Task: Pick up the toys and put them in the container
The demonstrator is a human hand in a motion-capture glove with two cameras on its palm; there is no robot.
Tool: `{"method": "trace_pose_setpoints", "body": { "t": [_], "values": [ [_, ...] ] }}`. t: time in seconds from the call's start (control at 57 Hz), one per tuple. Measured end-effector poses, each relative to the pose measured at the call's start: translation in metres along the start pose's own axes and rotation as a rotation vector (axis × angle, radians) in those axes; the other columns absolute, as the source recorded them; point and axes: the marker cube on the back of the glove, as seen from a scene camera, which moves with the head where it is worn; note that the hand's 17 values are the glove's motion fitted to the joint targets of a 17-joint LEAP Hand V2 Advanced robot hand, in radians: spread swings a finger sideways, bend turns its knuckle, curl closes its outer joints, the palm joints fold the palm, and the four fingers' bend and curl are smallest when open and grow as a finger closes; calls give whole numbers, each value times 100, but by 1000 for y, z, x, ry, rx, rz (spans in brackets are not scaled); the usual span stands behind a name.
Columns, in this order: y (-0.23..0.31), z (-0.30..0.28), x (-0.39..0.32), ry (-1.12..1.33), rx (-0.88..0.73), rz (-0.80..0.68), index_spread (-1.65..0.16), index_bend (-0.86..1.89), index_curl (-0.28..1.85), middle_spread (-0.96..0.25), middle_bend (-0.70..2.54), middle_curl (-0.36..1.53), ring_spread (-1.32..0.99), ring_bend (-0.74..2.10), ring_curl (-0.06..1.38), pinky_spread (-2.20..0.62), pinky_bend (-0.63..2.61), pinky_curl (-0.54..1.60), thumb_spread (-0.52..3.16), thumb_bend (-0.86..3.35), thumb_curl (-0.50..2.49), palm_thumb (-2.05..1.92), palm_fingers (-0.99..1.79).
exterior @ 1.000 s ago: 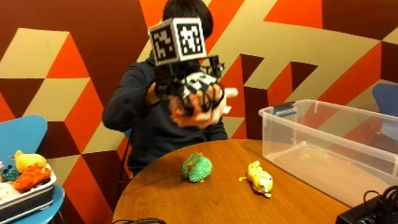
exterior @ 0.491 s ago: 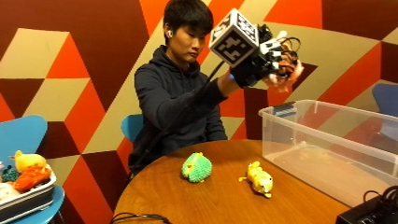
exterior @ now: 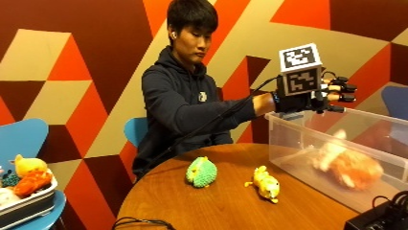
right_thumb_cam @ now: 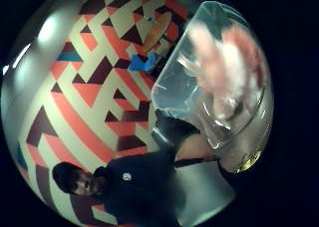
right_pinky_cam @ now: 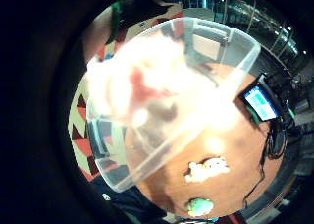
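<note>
Round wooden bench (exterior: 210, 206) nearest me carries a green toy (exterior: 201, 172) and a yellow toy (exterior: 266, 182); beyond, a pink-orange plush (exterior: 347, 165) sits inside the clear container (exterior: 288, 139), my gloved hand (exterior: 312, 93) above it, fingers (exterior: 341, 88) spread

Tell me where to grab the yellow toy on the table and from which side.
Grip the yellow toy across its narrow middle, coming down from above: it lies flat and lengthwise on the table, apart from the green toy, so both long sides look free.
</note>
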Motion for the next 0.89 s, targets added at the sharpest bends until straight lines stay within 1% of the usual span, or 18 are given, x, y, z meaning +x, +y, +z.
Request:
{"method": "trace_pose_setpoints", "body": {
  "t": [0.105, 0.228, 0.333, 0.649, 0.737, 0.807, 0.895],
  "values": [
    [11, -15, 1, 45, 27, 6, -31, 15, 63, -4, 24, 46, -6, 21, 34, -1, 76, 37, 100, -4, 66, 13, -29],
    [38, -43, -1, 106, 10, 23, -30, 15, 57, -2, 18, 43, -4, 14, 29, 1, 65, 34, 108, -2, 58, 13, -19],
    [71, -66, -3, 196, -7, 51, -29, 16, 53, -2, 17, 42, -2, 14, 27, 2, 61, 33, 112, -1, 53, 14, -15],
    [157, -106, -13, 399, -83, 76, -28, 17, 47, -2, 17, 37, -1, 15, 22, 2, 56, 32, 119, -2, 43, 16, -11],
    [182, -116, -6, 450, -122, 132, -28, 17, 46, -2, 17, 36, -1, 17, 22, 2, 55, 32, 120, -2, 41, 14, -9],
    [202, -120, 2, 467, -137, 161, -27, 17, 45, -2, 17, 35, -1, 17, 22, 3, 56, 33, 121, -2, 40, 13, -8],
    [225, -124, 15, 409, -155, 191, -27, 17, 44, -2, 19, 35, -1, 16, 21, 3, 57, 33, 123, -2, 38, 12, -7]
  ]
}}
